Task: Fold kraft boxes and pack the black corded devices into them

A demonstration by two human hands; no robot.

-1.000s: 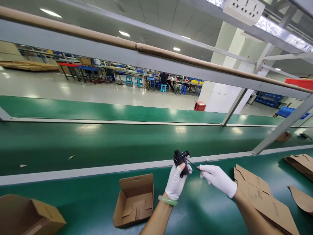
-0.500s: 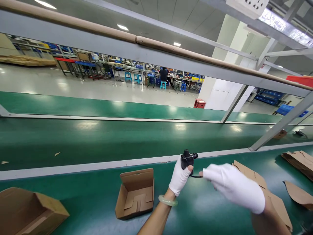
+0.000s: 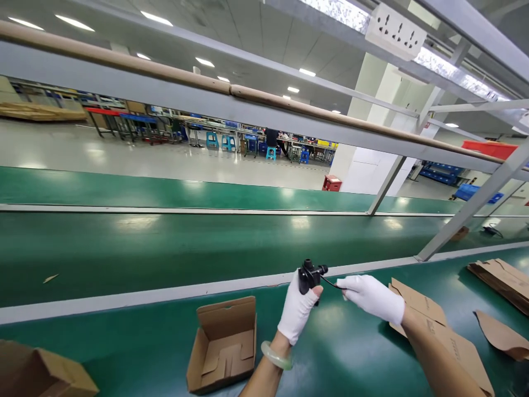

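Note:
My left hand [image 3: 296, 309], in a white glove with the fingertips bare, is closed around a small black pump [image 3: 309, 278] with two stubby round ports, one up and one to the right. A thin black cable [image 3: 329, 282] loops over the pump and runs off to the right. Its far part is pinched between the fingertips of my right hand [image 3: 367, 295], gloved the same way. Left of my left wrist an open cardboard box [image 3: 226, 353] stands on the green work surface [image 3: 330, 353].
Another open box [image 3: 45, 372] sits at the lower left. Flattened cardboard [image 3: 446, 336] lies under and beside my right forearm, with a stack of cardboard [image 3: 504, 284] farther right. A pale rail [image 3: 165, 292] edges the green belt [image 3: 165, 248]. A slanted metal post [image 3: 463, 215] rises at right.
My right hand has swung from a blurred, flat position to a pinch on the cable, its forearm now lower right. The cable over the pump has changed shape. The view has tilted up slightly.

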